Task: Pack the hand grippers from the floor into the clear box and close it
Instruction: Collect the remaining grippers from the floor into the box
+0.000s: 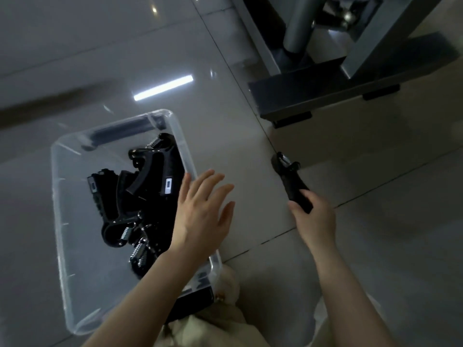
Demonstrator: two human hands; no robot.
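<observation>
A clear plastic box stands open on the tiled floor at the left, with several black hand grippers with silver springs piled inside. My left hand hovers over the box's right rim, fingers spread and holding nothing. To the right, my right hand grips the lower handle of one black hand gripper, whose metal spring end points away from me just above the floor.
A dark metal furniture base with grey legs stands at the upper right. Black latches sit at the box's far end and near end. My beige clothing shows at the bottom centre. No lid is visible.
</observation>
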